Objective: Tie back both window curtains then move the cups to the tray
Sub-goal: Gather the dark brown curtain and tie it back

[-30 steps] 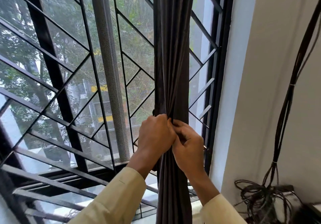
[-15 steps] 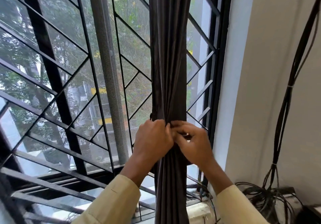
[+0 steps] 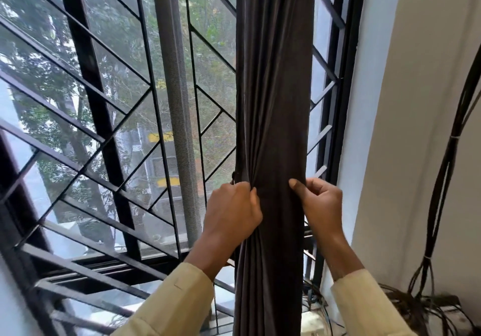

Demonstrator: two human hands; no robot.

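Curtain [image 3: 273, 101]: one in view, dark grey-brown, gathered into a narrow upright column of folds. It hangs in front of the right part of the window, just left of the frame's right side.
Left hand [image 3: 231, 213]: one, at the curtain's left edge. Its fingers [image 3: 250, 200] are curled round a bunch of folds and clenched on the cloth.
Right hand [image 3: 321, 205]: one, at the curtain's right edge, level with the left hand. The thumb lies on the front of the cloth and the curled fingers pinch the edge.
Between the hands: the two hands are apart, with a smooth band of curtain across the gap.
Sleeves: two, pale yellow, a left sleeve [image 3: 177, 304] and a right sleeve [image 3: 364, 307], rising from the bottom edge.
Window grille [image 3: 91, 57]: one, of black upright and slanting bars, behind the curtain.
Mesh post [image 3: 177, 101]: one grey upright strip, left of the curtain.
Wall [image 3: 416, 101]: cream, to the right of the window.
Cables [image 3: 442, 179]: one dark bundle running down the wall with two pale ties visible. The number of strands cannot be told. It ends in a tangle [image 3: 416, 307] at the lower right.
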